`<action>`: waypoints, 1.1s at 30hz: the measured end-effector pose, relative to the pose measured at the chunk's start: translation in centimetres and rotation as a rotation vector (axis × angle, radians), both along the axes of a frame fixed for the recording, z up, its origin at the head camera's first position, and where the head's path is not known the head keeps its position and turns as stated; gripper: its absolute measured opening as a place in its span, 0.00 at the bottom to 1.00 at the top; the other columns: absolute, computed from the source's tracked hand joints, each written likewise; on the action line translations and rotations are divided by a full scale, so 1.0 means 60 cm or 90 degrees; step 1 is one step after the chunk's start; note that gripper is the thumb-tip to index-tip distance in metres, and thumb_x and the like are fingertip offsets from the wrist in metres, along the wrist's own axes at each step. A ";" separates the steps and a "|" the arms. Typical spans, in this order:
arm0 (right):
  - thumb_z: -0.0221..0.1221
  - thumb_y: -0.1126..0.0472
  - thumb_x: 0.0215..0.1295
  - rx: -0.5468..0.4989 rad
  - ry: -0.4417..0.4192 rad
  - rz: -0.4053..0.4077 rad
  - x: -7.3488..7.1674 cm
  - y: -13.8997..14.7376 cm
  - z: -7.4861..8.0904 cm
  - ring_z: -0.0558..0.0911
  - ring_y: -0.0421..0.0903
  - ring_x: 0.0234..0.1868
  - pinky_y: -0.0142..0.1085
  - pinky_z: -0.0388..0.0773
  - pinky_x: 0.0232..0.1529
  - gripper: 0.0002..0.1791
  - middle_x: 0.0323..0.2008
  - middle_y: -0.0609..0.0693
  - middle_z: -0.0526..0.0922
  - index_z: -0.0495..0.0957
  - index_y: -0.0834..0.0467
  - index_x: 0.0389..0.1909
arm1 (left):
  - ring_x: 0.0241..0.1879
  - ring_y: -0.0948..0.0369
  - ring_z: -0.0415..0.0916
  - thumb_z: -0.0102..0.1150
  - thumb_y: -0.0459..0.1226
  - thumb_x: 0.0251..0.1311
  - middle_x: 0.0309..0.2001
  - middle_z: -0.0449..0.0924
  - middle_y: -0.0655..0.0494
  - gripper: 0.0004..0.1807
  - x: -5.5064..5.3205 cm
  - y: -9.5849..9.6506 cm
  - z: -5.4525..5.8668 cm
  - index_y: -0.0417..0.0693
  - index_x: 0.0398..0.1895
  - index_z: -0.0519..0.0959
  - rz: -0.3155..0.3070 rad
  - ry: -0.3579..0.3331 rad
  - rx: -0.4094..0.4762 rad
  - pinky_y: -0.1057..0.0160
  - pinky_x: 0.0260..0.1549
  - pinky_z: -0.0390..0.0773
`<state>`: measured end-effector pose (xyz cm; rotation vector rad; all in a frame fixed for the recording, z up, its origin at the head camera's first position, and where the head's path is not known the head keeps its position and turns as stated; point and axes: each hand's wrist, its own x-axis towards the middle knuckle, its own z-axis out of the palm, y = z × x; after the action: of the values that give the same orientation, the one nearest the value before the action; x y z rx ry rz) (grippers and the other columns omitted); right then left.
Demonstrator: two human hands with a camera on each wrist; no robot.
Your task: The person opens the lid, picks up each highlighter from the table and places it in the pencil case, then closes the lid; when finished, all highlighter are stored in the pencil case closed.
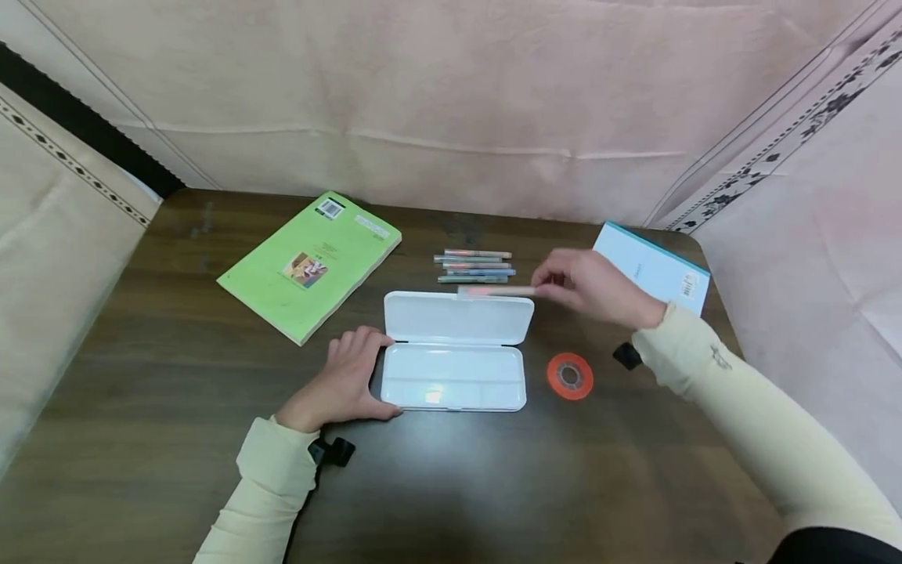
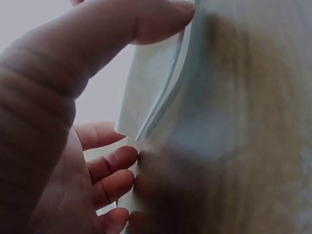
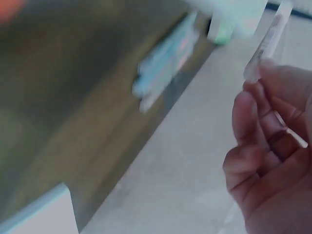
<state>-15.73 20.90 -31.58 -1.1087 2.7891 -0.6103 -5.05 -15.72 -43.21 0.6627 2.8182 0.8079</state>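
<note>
A white pencil case (image 1: 453, 380) lies on the table with its lid (image 1: 458, 318) swung back. My left hand (image 1: 344, 384) holds its left side, thumb at the front corner and fingers by the hinge; the left wrist view shows the thumb on the case's edge (image 2: 158, 73). Between thumb and fingertips, my right hand (image 1: 599, 288) pinches a slim pale pink pen (image 1: 496, 291) by one end, level above the lid's back edge. Just behind are several similar pens (image 1: 477, 266) lying side by side, blurred in the right wrist view.
A green book (image 1: 310, 266) lies at the back left of the brown table (image 1: 451, 486). Beneath the right forearm's far side sits a light blue book (image 1: 651, 262). An orange tape roll (image 1: 569, 376) is right of the case. Pale cloth (image 1: 437, 102) hangs behind.
</note>
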 end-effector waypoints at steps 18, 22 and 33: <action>0.62 0.60 0.64 0.079 -0.113 0.024 0.173 -0.137 -0.106 0.74 0.37 0.30 0.30 0.75 0.36 0.02 0.31 0.42 0.77 0.82 0.51 0.35 | 0.48 0.51 0.59 0.77 0.56 0.34 0.54 0.66 0.47 0.49 -0.001 -0.001 -0.001 0.44 0.59 0.65 -0.004 -0.008 0.003 0.54 0.45 0.56; 0.62 0.58 0.65 0.096 -0.107 0.016 0.176 -0.153 -0.113 0.74 0.36 0.29 0.30 0.75 0.35 0.02 0.31 0.41 0.77 0.82 0.51 0.35 | 0.48 0.52 0.59 0.77 0.56 0.35 0.53 0.66 0.48 0.49 -0.001 -0.001 -0.001 0.44 0.58 0.65 -0.002 -0.007 0.008 0.54 0.44 0.56; 0.61 0.61 0.64 0.095 -0.068 0.041 0.177 -0.147 -0.113 0.75 0.37 0.30 0.31 0.76 0.36 0.04 0.32 0.42 0.78 0.83 0.50 0.37 | 0.48 0.51 0.59 0.77 0.56 0.33 0.53 0.66 0.47 0.49 0.000 0.001 0.001 0.44 0.58 0.65 -0.002 -0.002 0.011 0.54 0.44 0.56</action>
<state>-5.10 12.09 -38.36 -1.0983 2.6481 -0.4334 -5.06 -15.68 -43.17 0.6665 2.8095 0.8337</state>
